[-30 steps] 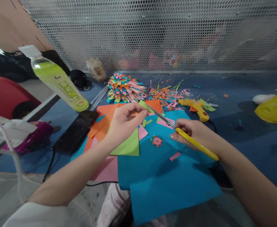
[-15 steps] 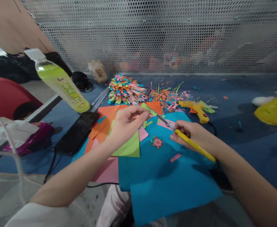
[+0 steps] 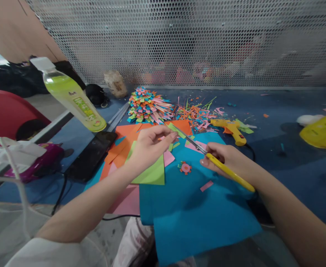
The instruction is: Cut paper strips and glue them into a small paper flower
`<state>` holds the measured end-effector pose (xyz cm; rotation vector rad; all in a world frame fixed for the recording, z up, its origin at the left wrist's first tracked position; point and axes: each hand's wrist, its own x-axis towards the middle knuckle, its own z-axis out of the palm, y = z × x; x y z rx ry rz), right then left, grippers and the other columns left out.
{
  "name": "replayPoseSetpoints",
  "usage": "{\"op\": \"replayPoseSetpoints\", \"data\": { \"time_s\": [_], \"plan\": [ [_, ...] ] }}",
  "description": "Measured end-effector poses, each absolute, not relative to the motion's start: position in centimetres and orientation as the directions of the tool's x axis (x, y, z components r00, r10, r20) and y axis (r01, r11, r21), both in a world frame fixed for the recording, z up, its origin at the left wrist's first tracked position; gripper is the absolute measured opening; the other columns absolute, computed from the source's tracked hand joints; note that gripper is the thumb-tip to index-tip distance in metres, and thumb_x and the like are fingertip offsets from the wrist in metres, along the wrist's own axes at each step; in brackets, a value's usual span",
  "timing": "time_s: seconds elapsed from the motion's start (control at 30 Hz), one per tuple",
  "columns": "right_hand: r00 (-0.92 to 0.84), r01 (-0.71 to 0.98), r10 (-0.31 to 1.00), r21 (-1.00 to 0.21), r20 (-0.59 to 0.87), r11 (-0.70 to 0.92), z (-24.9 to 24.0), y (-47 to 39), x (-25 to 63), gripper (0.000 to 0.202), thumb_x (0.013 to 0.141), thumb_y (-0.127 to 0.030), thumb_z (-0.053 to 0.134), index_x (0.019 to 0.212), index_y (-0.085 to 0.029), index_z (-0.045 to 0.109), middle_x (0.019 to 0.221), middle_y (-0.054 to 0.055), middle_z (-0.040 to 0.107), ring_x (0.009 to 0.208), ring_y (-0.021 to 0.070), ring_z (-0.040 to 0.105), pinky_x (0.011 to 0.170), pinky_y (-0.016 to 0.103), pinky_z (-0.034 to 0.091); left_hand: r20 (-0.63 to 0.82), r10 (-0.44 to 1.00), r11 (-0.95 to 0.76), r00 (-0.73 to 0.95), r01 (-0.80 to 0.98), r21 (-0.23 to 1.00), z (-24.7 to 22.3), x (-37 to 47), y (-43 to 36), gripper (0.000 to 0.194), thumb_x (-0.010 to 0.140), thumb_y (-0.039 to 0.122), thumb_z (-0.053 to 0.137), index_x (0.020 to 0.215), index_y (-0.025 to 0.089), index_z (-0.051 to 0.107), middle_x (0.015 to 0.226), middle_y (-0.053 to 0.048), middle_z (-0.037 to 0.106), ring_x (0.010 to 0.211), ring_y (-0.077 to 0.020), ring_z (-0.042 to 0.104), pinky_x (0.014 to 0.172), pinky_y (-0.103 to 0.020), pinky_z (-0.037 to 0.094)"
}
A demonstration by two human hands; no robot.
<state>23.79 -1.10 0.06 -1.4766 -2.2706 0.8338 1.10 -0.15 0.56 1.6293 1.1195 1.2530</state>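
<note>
My left hand (image 3: 154,145) pinches a small strip of light green paper (image 3: 176,130) between thumb and fingers. In my right hand (image 3: 221,157) is a pair of scissors (image 3: 229,173) with yellow handles, its blades pointing up and left to the strip's edge. Whether the blades are parted I cannot tell. Below and between the hands, a small pink and orange paper flower (image 3: 185,168) lies on blue paper (image 3: 196,222). A pink paper strip (image 3: 206,186) lies nearer to me. Under my left hand are a green sheet (image 3: 152,172) and orange sheets (image 3: 118,154).
Behind the hands stand a multicoloured fringed paper cone (image 3: 146,105) and a heap of paper shreds (image 3: 195,113). A yellow glue gun (image 3: 232,130) lies beyond my right hand. To the left are a drink bottle (image 3: 74,98) and a black phone (image 3: 92,157).
Almost nothing differs. Both hands, the green strip and the scissors keep nearly the same places; the view has shifted very slightly.
</note>
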Motion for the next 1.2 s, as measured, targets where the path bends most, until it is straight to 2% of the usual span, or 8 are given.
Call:
{"op": "replayPoseSetpoints", "data": {
  "time_s": [0.4, 0.67, 0.93, 1.2],
  "plan": [
    [-0.376, 0.73, 0.925, -0.633, -0.06, 0.256, 0.37, -1.28, 23.45, 0.04, 0.072, -0.057, 0.054, 0.065, -0.022, 0.037, 0.053, -0.004, 0.035, 0.049, 0.0111, 0.032, 0.047, 0.025, 0.021, 0.263, 0.958, -0.279, 0.115, 0.161, 0.947, 0.81, 1.19, -0.28, 0.016, 0.076, 0.03, 0.062, 0.07, 0.015, 0.062, 0.059, 0.001, 0.057, 0.049, -0.0076, 0.051, 0.045, -0.019, 0.04],
    [-0.364, 0.722, 0.927, -0.657, -0.094, 0.216, 0.25, -1.17, 23.45, 0.042, 0.071, -0.06, 0.054, 0.064, -0.022, 0.037, 0.052, -0.004, 0.033, 0.048, 0.0108, 0.03, 0.045, 0.025, 0.02, 0.205, 0.97, -0.212, 0.127, 0.039, 0.977, 1.44, 1.44, -0.46, 0.017, 0.078, 0.028, 0.058, 0.068, 0.015, 0.061, 0.064, -0.001, 0.061, 0.051, -0.0076, 0.052, 0.046, -0.019, 0.043],
    [-0.406, 0.674, 0.91, -0.7, -0.083, 0.237, 0.14, -1.2, 23.21, 0.039, 0.074, -0.057, 0.053, 0.068, -0.021, 0.038, 0.054, -0.005, 0.032, 0.052, 0.0104, 0.029, 0.046, 0.024, 0.023, 0.23, 0.954, -0.251, 0.193, 0.093, 0.964, 1.07, 1.33, -0.44, 0.021, 0.08, 0.031, 0.057, 0.069, 0.015, 0.063, 0.065, -0.001, 0.06, 0.049, -0.0067, 0.05, 0.047, -0.02, 0.043],
    [-0.372, 0.699, 0.927, -0.67, -0.045, 0.248, -0.34, -1.21, 23.0, 0.038, 0.073, -0.055, 0.052, 0.064, -0.022, 0.035, 0.051, -0.006, 0.029, 0.049, 0.0108, 0.028, 0.046, 0.026, 0.022, 0.208, 0.959, -0.223, 0.194, 0.056, 0.973, 0.96, 1.47, -0.28, 0.021, 0.079, 0.033, 0.058, 0.068, 0.015, 0.062, 0.066, -0.002, 0.061, 0.05, -0.0077, 0.051, 0.046, -0.021, 0.043]
  ]
}}
